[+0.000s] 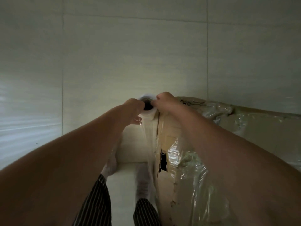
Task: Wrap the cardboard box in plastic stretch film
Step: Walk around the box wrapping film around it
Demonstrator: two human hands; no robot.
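Note:
A large cardboard box [268,128] fills the right side, its top and near face covered in wrinkled clear film. A roll of stretch film [147,106] stands upright at the box's left corner, its dark core facing me. My left hand [132,106] grips the roll's left side. My right hand [162,99] grips the roll's right rim. A sheet of film [147,144] hangs down from the roll along the box's corner. A dark tear [162,161] shows in the box's side.
A pale tiled floor [114,54] spreads ahead and to the left. My feet in white socks [110,163] and striped trousers [96,201] stand close beside the box's left face.

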